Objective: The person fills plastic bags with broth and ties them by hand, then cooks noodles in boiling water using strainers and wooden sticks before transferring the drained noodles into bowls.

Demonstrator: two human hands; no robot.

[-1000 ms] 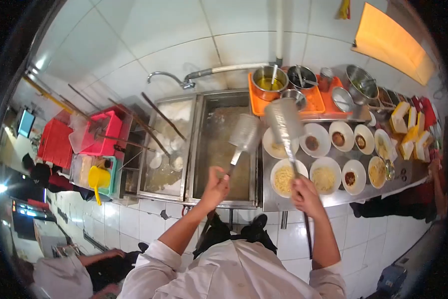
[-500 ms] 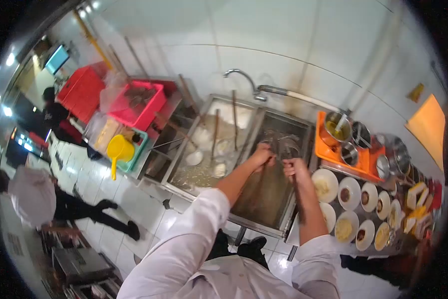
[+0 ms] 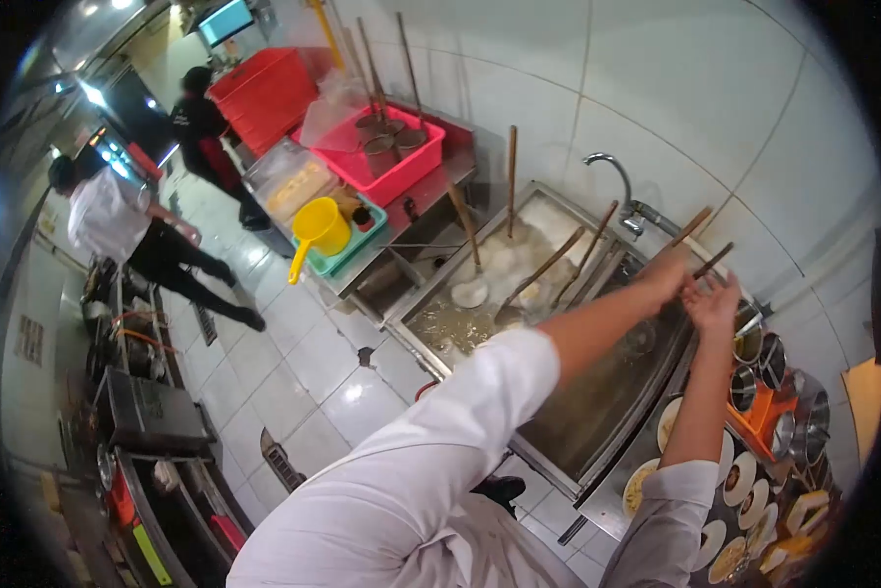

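Note:
My left hand [image 3: 668,274] is closed around a long wooden handle [image 3: 693,223] that slants up toward the wall. My right hand [image 3: 713,302] is just beside it, its fingers apart near a second wooden handle [image 3: 717,257]. Both are over the far end of the right basin [image 3: 597,402], which holds murky water. A round metal strainer head [image 3: 639,338] shows dimly there. In the left basin [image 3: 426,348], several long-handled tools stand in foamy, cloudy water, among them a white-looking ladle [image 3: 470,292].
The faucet [image 3: 617,181] rises behind the basins. Left are a pink basket [image 3: 386,186] with long-handled strainers, a red crate [image 3: 269,98], a yellow dipper [image 3: 321,227] and a teal tray [image 3: 367,238]. Bowls [image 3: 744,480] and an orange tray [image 3: 762,419] stand right. Two people are at far left.
My view has turned left. Both hands moved to the far end of the right basin, and the handles now lean toward the wall. My right hand's grip has loosened. Strainers now stand in the pink basket.

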